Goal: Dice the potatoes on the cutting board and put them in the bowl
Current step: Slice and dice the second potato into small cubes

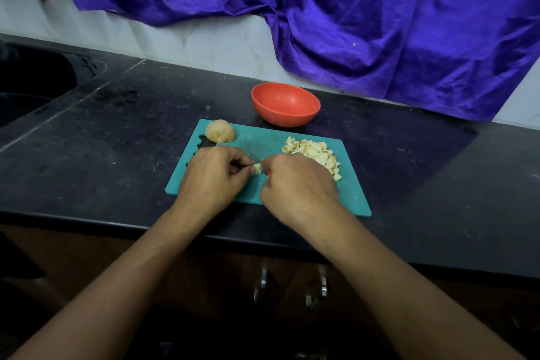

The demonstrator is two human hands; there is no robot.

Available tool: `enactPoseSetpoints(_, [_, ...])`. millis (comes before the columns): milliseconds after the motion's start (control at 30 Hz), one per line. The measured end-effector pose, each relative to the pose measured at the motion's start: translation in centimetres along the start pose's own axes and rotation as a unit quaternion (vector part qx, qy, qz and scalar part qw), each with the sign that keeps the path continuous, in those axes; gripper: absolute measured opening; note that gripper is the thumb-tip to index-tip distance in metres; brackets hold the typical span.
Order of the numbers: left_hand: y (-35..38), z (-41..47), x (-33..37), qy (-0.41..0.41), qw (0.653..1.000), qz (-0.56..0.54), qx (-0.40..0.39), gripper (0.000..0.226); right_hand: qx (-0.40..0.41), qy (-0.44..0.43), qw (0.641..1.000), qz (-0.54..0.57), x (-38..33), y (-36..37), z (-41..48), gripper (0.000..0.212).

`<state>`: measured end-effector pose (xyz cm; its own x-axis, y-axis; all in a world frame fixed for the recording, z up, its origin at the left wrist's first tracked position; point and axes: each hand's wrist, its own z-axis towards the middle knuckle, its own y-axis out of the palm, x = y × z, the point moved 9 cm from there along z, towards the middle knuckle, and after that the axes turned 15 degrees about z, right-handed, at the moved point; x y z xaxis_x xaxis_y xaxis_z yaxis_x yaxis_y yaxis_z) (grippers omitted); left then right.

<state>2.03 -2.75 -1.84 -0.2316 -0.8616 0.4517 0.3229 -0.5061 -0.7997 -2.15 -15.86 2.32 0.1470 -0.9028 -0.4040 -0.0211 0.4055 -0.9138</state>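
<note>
Progress check, dicing partly done.

- Teal cutting board (pixel 263 137) lies at the near edge of the black countertop (pixel 117 126).
- Pile of diced potato (pixel 312 153) sits toward the board's far right corner. A good share is cut, but none is transferred.
- Red bowl (pixel 285 115) stands on the countertop just beyond the board's far edge. Its inside looks empty.
- Uncut potato half (pixel 219 131) rests at the board's far left corner, untouched.
- Left hand (pixel 210 178) pinches a small potato piece (pixel 257 168) at mid-board, fingertips curled onto it.
- Right hand (pixel 298 187) is clenched around what is probably a knife (pixel 268 173). Only a sliver of red handle shows, and the blade is too dim to trace.

Left to do: finish this piece, dice the half, move all the dice to the bowl. I judge it roughly half done.
</note>
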Motion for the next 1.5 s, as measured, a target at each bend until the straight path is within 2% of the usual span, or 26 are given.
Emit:
enactPoseSetpoints(200, [-0.1, 0.1, -0.3, -0.008, 1.000, 0.006, 0.010, 0.008, 0.019, -0.048, 0.998, -0.040, 0.2, 2.4, -1.5, 0.059])
enactPoseSetpoints(300, [-0.1, 0.1, -0.3, -0.010, 1.000, 0.015, 0.008, 0.008, 0.026, -0.068, 0.997, -0.039, 1.2, 2.3, -2.1, 0.058])
enactPoseSetpoints(467, [-0.2, -0.2, -0.2, -0.011, 1.000, 0.016, 0.003, 0.010, 0.030, -0.003, 0.992, 0.120, 4.7, 1.3, -1.5, 0.041])
enactPoseSetpoints(600, [-0.3, -0.3, -0.2, -0.016, 1.000, 0.021, 0.000, 0.010, 0.029, 0.022, 0.976, 0.216, 5.1, 0.9, -1.1, 0.038])
enactPoseSetpoints(767, [-0.3, -0.4, -0.2, -0.016, 1.000, 0.011, -0.002, 0.009, 0.051, -0.008, 0.990, 0.130, 2.8, -1.4, -0.8, 0.039])
enactPoseSetpoints(933, [-0.5, -0.4, -0.2, -0.019, 1.000, 0.011, 0.004, 0.008, 0.031, -0.014, 0.999, 0.034, 1.3, -1.2, -1.1, 0.036])
enactPoseSetpoints(1200, [-0.6, -0.5, 0.0, -0.015, 1.000, 0.013, 0.002, 0.003, 0.005, -0.014, 1.000, 0.013, 0.1, 0.4, -0.3, 0.037])
enactPoseSetpoints(1400, [-0.7, -0.4, -0.2, -0.026, 1.000, 0.006, 0.008, 0.005, 0.027, -0.060, 0.996, -0.052, -0.3, 2.7, -1.9, 0.059])
enactPoseSetpoints(1500, [-0.7, -0.4, -0.5, -0.031, 0.999, 0.010, 0.010, 0.005, 0.028, -0.070, 0.996, -0.037, 0.8, 2.4, -2.2, 0.055])
